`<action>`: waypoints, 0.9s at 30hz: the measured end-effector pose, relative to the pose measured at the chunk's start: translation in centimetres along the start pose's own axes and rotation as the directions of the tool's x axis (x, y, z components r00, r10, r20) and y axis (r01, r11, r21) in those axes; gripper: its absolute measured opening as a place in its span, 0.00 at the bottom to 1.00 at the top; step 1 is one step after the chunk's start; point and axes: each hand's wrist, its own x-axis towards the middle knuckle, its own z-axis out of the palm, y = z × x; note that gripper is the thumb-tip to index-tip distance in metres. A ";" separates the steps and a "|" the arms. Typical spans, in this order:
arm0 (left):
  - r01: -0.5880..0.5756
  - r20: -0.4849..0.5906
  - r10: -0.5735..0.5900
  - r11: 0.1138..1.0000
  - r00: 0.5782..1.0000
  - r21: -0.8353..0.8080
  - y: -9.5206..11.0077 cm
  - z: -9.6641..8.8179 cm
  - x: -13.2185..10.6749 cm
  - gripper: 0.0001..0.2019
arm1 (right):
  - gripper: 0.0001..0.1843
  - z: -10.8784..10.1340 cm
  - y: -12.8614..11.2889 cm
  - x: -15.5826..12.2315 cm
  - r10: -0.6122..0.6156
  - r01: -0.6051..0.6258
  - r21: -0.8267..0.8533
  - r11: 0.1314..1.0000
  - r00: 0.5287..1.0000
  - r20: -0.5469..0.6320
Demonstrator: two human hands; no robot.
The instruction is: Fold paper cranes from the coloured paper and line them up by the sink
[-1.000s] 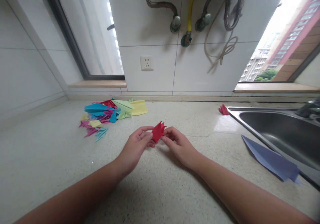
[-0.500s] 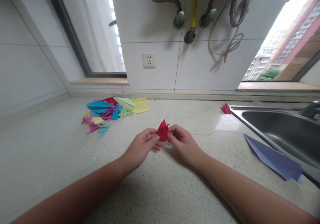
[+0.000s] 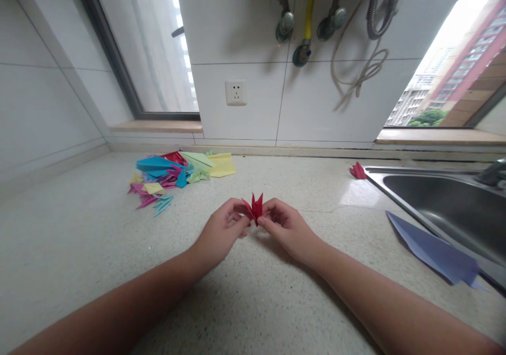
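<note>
A small red folded-paper piece (image 3: 256, 209) with several pointed tips is held up just above the speckled countertop (image 3: 253, 291). My left hand (image 3: 225, 226) pinches its left side between thumb and fingers. On the right side, my right hand (image 3: 285, 224) pinches it the same way, thumb toward me. My fingertips hide parts of its edges. Another red folded-paper piece (image 3: 358, 171) lies by the sink's corner, apart from both hands.
A pile of colourful folded papers (image 3: 158, 168) lies at the back left. A purple folded sheet (image 3: 432, 247) rests along the front of the steel sink (image 3: 454, 191) on the right. A wall socket (image 3: 236, 93) and hose valves (image 3: 302, 53) are on the tiled wall.
The red paper piece has turned between my hands and now shows separate narrow points instead of a broad flat face. Both hands still hold it in nearly the same place.
</note>
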 end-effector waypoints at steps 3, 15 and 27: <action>0.013 0.036 -0.014 1.000 0.999 0.007 0.4 0.1 -0.1 0.16 | 0.17 -0.1 0.1 -0.1 -0.005 0.005 0.015 1.000 1.000 0.028; 0.120 0.076 -0.121 0.993 0.990 0.025 1.2 0.4 -0.4 0.19 | 0.15 -0.1 0.1 0.1 0.018 -0.018 0.013 1.000 0.999 -0.031; 0.103 0.237 -0.116 0.992 0.965 0.068 1.2 0.3 -0.9 0.15 | 0.19 -0.2 -0.5 0.3 0.132 -0.130 0.262 0.956 0.991 0.011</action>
